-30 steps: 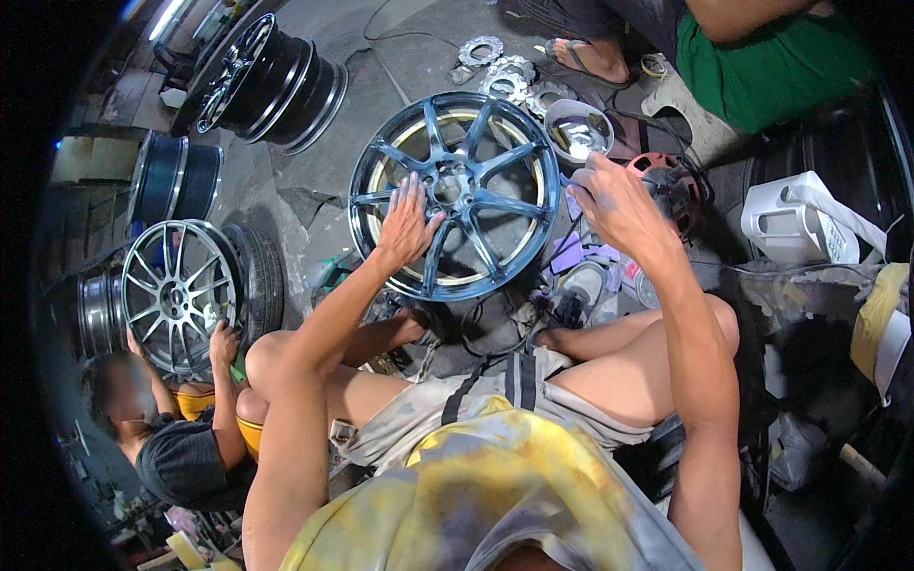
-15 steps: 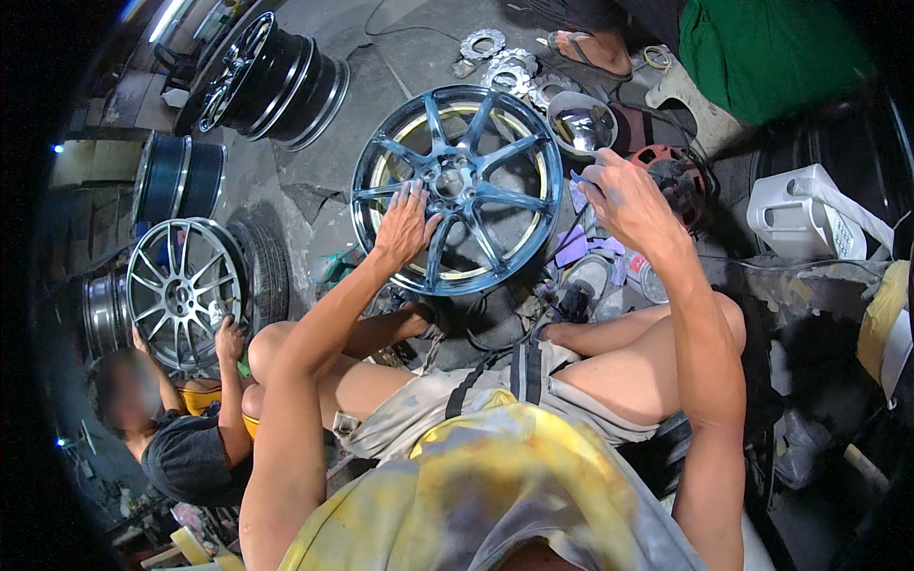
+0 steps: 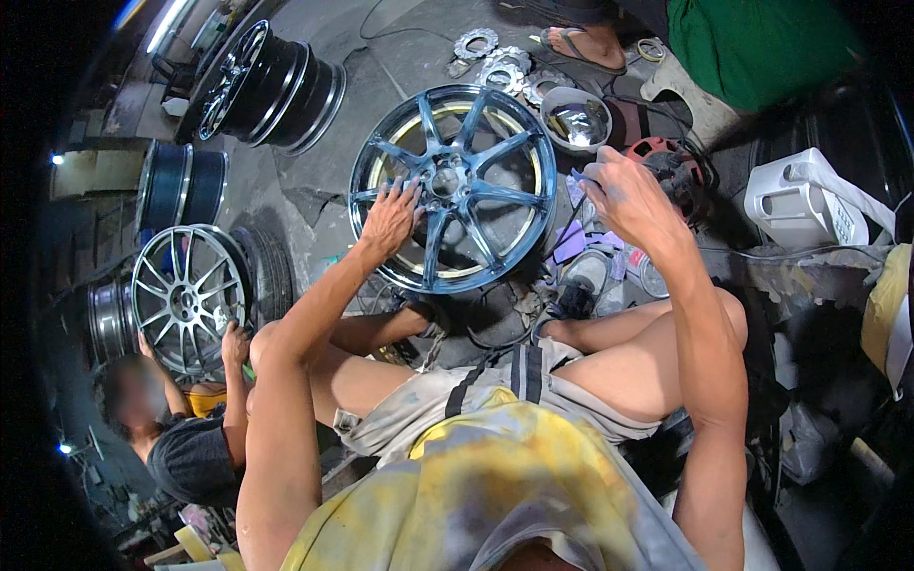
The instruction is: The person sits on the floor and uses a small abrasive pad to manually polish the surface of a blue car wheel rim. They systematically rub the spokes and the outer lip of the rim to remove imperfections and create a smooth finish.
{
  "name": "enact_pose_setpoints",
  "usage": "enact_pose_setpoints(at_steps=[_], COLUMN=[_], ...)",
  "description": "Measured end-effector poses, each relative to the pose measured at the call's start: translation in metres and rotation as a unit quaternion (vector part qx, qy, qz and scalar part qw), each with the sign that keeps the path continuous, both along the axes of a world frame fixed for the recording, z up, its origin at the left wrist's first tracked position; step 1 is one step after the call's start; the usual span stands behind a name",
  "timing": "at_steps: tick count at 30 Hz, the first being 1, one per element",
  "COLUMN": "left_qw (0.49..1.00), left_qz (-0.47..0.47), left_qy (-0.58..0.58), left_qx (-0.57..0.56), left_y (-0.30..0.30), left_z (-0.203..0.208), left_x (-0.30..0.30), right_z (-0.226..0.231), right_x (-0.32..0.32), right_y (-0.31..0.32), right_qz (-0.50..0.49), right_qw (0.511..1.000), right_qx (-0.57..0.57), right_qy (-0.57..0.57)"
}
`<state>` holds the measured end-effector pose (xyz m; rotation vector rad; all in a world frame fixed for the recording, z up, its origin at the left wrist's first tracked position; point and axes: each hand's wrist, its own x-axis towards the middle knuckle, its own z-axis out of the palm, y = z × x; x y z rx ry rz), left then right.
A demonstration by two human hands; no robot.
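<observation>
Resting on the blue-finished, multi-spoke alloy wheel (image 3: 461, 179): left hand (image 3: 390, 217), palm down, fingers loosely spread across the spokes left of the hub, gripping nothing visible. Wheel lies face up before the person's bent legs. Right hand (image 3: 628, 195) just right of the wheel, fingers half curled; cannot tell if anything is pinched. Bowl (image 3: 572, 97) of shiny liquid beyond wheel's upper right edge; toothed silver discs (image 3: 514, 61) beyond its top.

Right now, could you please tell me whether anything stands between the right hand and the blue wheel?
Nothing visible blocks the right hand from the blue wheel; purple pieces show beside the wheel, apparently lower down.
</observation>
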<state>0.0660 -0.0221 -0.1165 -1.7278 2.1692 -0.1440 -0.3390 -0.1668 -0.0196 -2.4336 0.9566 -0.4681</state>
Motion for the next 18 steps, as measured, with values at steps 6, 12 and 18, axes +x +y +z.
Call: enact_pose_setpoints(at_steps=[6,12,18], left_qw=[0.991,0.948,0.87], left_qz=[0.038,0.162,0.389], left_qy=[0.125,0.27,0.297], left_qx=[0.039,0.053,0.056], left_y=[0.017,0.021,0.003], left_z=[0.013,0.049,-0.028], left_x=[-0.027,-0.004,0.041], right_z=[-0.004,-0.005,-0.018], right_x=[-0.006,0.002,0.015], right_y=[-0.001,-0.002,-0.006], right_qz=[-0.035,-0.031,0.027], right_qw=[0.997,0.997,0.997], right_qx=[-0.018,0.063,0.069], right_qy=[-0.064,-0.015,-0.015])
